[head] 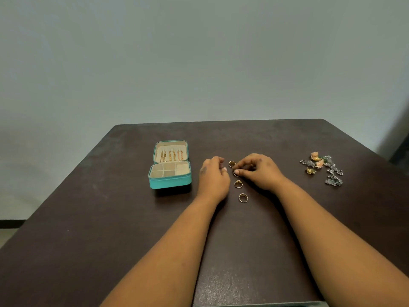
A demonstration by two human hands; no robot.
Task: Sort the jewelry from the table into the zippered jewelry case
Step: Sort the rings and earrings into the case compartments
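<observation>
A teal zippered jewelry case (170, 183) lies open on the dark table (110, 218), with gold chains (171, 155) hanging in its lid and its beige compartments looking empty. Several gold rings form a line at the table's middle: one at the far end (231, 163), one (238, 184) nearer me, and the nearest (243, 198). My right hand (260, 171) pinches another ring (236, 173) in that line between thumb and fingertips. My left hand (213, 177) rests just left of the rings, fingers curled, nothing seen in it.
A pile of earrings (323, 168), silver, peach and gold, lies at the far right of the table. The table's far edge meets a plain grey wall. Its left edge drops off to the floor.
</observation>
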